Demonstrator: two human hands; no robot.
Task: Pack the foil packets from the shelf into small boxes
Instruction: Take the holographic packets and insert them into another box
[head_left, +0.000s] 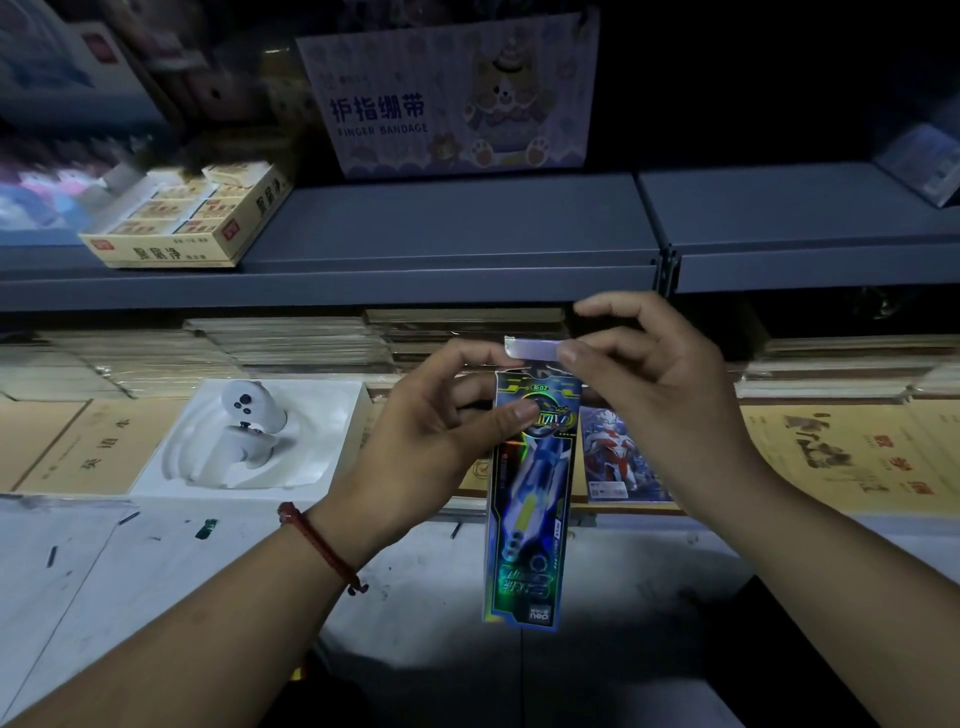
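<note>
Both forearms up and angled inward, meeting mid-frame. Gripping the small box (524, 519) with the left hand (436, 436): thumb pressed across the printed front near the top, other fingers curled round behind, red cord bracelet (324, 548) at the wrist. Holding it upright, a touch tilted, with the bottom end hanging free above the pale surface (156, 571). Up top, pinching the box's open flap (530, 347) with the right hand (665, 405), thumb and forefinger narrow on it, remaining fingers arched loosely above. Cannot tell what sits inside. Just behind and right of the box, one foil packet (615, 457) lying flat on the yellow exercise books (841, 457), partly hidden by the right hand. Tight overhead: grey shelf edge (363, 283) close above the right fingertips. Off to the left, a white tray (332, 410) with two controllers, near the left knuckles but apart. Open room below and toward the body, over the pale surface. Farther up, a finger bandage box (452, 98) and a yellow carton (244, 208), well apart.
</note>
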